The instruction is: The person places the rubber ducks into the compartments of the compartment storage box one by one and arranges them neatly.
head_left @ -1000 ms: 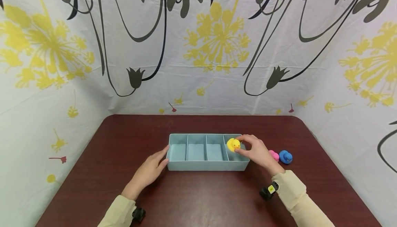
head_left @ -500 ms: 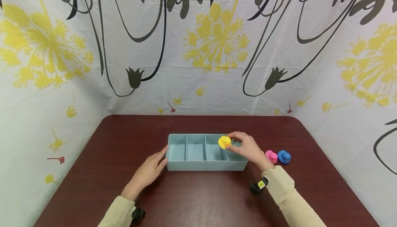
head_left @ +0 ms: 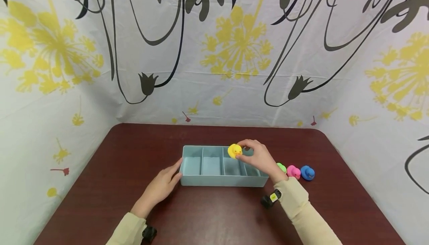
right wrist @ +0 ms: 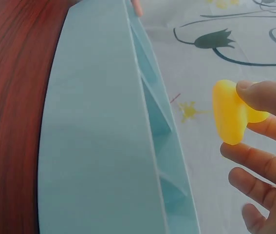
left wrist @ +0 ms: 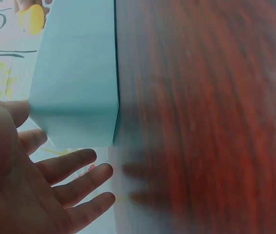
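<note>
My right hand [head_left: 259, 160] pinches a yellow rubber duck [head_left: 234, 150] between thumb and fingers, above the far side of a light blue box [head_left: 221, 181] with several compartments in a row. In the right wrist view the duck [right wrist: 230, 112] is above the box's rim, and the lower fingers are spread apart. My left hand [head_left: 159, 186] rests at the box's left end. In the left wrist view its thumb and index finger [left wrist: 33, 141] touch the box's corner, while the other fingers extend loosely beside it.
Right of the box, a green duck [head_left: 281, 167], a pink duck [head_left: 293, 171] and a blue duck [head_left: 307, 172] stand in a row on the dark red-brown table [head_left: 214, 215]. A patterned white cloth [head_left: 201, 99] hangs behind the table.
My right hand has carried the yellow duck leftward and slightly up, from over the rightmost compartment. The green duck now shows beside the pink one. The left hand stays at the box's end.
</note>
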Motion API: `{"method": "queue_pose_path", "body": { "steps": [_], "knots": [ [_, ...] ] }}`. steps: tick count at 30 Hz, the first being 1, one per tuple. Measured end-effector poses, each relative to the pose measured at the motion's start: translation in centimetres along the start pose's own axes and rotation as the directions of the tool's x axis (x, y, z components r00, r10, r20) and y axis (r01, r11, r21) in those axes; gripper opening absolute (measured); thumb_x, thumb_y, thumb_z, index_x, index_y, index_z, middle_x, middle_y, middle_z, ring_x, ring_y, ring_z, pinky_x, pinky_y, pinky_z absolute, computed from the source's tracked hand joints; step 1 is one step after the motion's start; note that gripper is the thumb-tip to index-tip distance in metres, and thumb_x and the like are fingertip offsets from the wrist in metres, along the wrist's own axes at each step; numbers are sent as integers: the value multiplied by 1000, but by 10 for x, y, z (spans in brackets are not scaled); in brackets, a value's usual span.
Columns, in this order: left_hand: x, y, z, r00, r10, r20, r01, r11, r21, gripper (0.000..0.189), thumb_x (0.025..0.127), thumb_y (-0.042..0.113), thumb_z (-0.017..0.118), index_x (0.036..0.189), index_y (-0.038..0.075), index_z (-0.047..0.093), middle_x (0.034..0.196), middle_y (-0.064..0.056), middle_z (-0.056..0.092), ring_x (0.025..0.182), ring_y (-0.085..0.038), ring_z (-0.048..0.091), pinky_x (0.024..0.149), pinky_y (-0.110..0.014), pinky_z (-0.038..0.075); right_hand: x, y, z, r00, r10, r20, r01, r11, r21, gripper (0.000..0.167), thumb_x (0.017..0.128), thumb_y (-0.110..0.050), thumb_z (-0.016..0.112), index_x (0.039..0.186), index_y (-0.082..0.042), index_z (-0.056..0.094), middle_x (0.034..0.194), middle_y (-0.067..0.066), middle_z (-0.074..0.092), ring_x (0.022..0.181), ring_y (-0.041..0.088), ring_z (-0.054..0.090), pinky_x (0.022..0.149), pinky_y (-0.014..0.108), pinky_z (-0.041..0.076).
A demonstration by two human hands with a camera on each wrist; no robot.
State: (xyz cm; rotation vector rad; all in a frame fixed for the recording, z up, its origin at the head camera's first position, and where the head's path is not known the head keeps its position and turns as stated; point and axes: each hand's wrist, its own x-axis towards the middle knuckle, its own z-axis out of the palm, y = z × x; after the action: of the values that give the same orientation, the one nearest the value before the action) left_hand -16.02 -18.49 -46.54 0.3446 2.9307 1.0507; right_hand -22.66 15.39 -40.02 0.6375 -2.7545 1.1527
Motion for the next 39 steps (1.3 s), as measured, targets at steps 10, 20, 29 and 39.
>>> {"method": "queue_pose_path", "body": {
  "steps": [10, 20, 29, 39],
  "knots": [
    [0, -1, 0, 1000, -2, -6, 2, 1000, -9, 58, 99, 32, 51, 151, 24, 29, 145, -13, 45, 131, -33, 45, 104, -55, 38, 13, -14, 13, 1000, 5, 17, -5, 1000, -5, 38, 78, -25, 80, 113, -18, 67, 110, -2, 65, 99, 22, 54, 83, 44, 48],
    [-1, -1, 1, 1000, -11, -10, 10, 1000, -21, 58, 99, 31, 52, 151, 24, 29, 145, -13, 46, 131, -33, 46, 104, -55, 38, 23, -26, 28, 1000, -6, 26, 5, 1000, 17, 37, 77, -23, 81, 112, -17, 67, 109, -1, 66, 95, 21, 53, 79, 38, 47],
    [-2, 0, 2, 1000, -23, -9, 23, 999, -22, 57, 99, 32, 51, 151, 25, 29, 144, -14, 46, 131, -33, 46, 104, -54, 38, 29, -37, 37, 999, -18, 48, 17, 1000, 18, 36, 78, -23, 80, 111, -18, 67, 108, -3, 66, 91, 23, 50, 75, 33, 42],
    [0, 0, 1, 1000, -21, -7, 20, 999, -26, 57, 99, 32, 51, 151, 24, 29, 144, -14, 47, 130, -33, 47, 103, -54, 39, 38, -43, 47, 996, -48, 72, 47, 999, 27, 37, 78, -23, 80, 112, -17, 67, 109, -3, 66, 95, 24, 52, 77, 33, 43]
  ]
}}
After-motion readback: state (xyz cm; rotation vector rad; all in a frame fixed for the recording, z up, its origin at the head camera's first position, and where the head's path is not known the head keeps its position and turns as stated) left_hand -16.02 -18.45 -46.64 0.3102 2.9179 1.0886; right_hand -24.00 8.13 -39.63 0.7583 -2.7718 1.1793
